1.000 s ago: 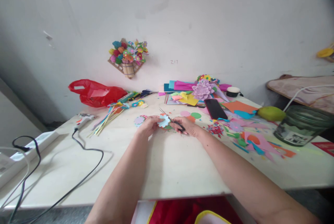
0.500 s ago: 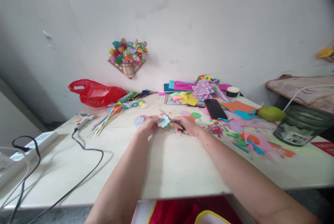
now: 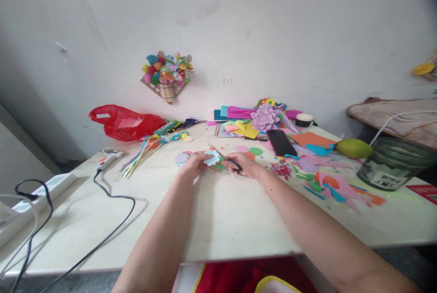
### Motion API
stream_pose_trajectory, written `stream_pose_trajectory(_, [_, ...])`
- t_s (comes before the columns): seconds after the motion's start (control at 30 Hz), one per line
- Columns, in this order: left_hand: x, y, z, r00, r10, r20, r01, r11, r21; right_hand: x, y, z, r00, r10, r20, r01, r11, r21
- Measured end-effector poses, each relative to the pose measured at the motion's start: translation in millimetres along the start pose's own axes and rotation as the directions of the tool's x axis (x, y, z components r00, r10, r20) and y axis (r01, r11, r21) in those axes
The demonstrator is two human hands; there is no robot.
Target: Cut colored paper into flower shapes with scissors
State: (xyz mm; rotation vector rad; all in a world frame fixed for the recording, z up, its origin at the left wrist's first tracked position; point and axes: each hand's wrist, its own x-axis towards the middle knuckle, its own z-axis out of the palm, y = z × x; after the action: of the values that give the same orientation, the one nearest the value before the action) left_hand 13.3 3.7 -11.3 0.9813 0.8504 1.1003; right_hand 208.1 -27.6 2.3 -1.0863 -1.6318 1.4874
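Shifted slightly left since the earlier frame, the blue flower (image 3: pixel 212 157) sits pinched by the left hand (image 3: pixel 194 165), near the scissors (image 3: pixel 235 164) gripped in the right hand (image 3: pixel 246 165). Beyond the blue flower, a wall basket (image 3: pixel 167 93) holds colourful flowers (image 3: pixel 167 69); leftward lies a red bag (image 3: pixel 128 123), rightward a green jar (image 3: pixel 392 165), their contents unclear.

the left hand (image 3: pixel 194 164) and right hand (image 3: pixel 243 164) are bare; a small spot (image 3: pixel 271 189) marks the right forearm (image 3: pixel 300 215). red clothing (image 3: pixel 235 278) has yellow edging (image 3: pixel 273 277).
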Motion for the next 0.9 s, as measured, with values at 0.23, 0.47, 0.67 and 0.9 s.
stream_pose_trajectory(0.23, [-0.3, 0.4, 0.4, 0.999, 0.010, -0.038, -0.011, 1.000, -0.009, 0.2, 1.4, -1.1, 1.000, -0.017, 0.006, 0.017, 1.000, 0.000])
stream_pose_trajectory(0.47, [1.0, -0.1, -1.3, 0.999, 0.026, -0.044, -0.026, 1.000, -0.006, 2.6, 5.5, -2.8, 0.999, -0.030, 0.029, 0.029, 0.999, 0.020])
stream_pose_trajectory(0.67, [-0.3, 1.6, 0.5, 0.996, 0.009, -0.094, -0.012, 0.999, -0.029, 5.4, 8.9, -3.0, 0.999, -0.017, 0.031, 0.016, 0.999, 0.043])
stream_pose_trajectory(0.9, [-1.7, 2.7, 3.7, 0.983, 0.027, -0.181, -0.037, 0.998, -0.049, 5.9, 8.8, -2.1, 1.000, -0.005, 0.027, 0.004, 0.999, 0.039])
